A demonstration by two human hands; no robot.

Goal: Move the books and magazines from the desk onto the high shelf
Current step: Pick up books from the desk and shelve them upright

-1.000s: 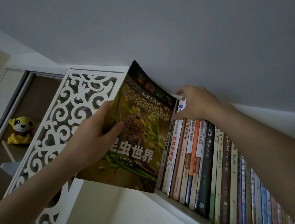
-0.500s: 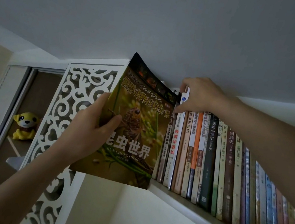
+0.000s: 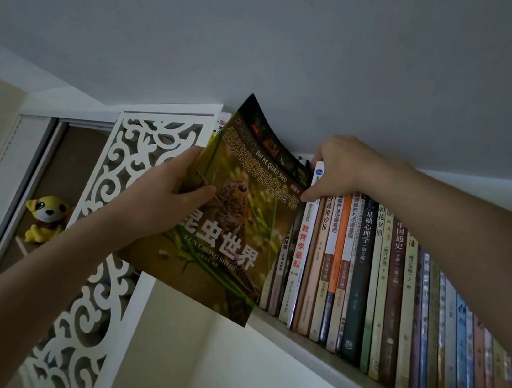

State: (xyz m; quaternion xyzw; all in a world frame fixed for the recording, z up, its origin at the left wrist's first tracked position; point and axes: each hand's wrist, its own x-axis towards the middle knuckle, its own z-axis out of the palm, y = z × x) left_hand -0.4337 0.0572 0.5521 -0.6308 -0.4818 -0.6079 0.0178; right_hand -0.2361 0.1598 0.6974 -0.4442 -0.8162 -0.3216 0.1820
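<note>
Fingers [image 3: 308, 195] of right hand [image 3: 346, 170] pinch top of white-spined book [image 3: 304, 243] in row on high shelf [image 3: 325, 348]. Left hand [image 3: 154, 209] grips insect magazine [image 3: 234, 223], thumb on cover, tilted at row's 9 o'clock end, w/ yellow plush toy [image 3: 45, 218] further out at 9.

Compared with a second ago, the insect book [image 3: 232, 210] sits higher and further left in the frame, its top corner now above the white lattice panel [image 3: 123, 195]. The left hand [image 3: 161, 203] now has its thumb flatter across the cover. The right hand [image 3: 340, 169] now presses more closely on the top of the white-spined book [image 3: 302, 243], tipping it rightward.
</note>
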